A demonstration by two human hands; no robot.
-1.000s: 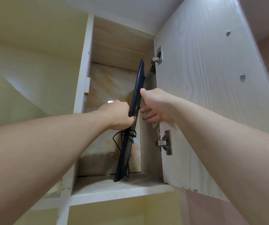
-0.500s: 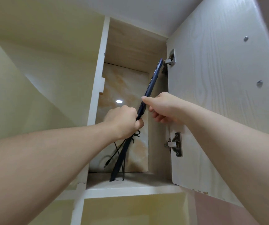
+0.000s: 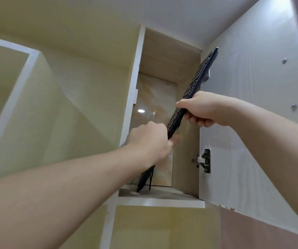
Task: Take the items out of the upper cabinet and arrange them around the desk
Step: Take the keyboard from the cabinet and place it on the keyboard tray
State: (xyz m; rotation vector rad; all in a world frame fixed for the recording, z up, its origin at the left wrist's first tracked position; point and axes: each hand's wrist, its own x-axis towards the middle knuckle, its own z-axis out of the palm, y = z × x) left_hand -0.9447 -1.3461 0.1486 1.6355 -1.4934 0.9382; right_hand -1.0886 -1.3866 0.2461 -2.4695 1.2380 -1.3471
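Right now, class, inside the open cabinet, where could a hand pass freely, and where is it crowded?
Free: between the keyboard and the right inner wall. Crowded: mid-opening, where left hand and right hand grip it, cable dangling.

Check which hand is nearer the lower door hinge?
Right. The right hand grips the keyboard above the lower hinge; the left hand grips it further left, across the cabinet opening.

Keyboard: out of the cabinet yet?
Partly. The keyboard leans tilted, its lower end still on the cabinet shelf, its top past the opening, gripped by both hands.
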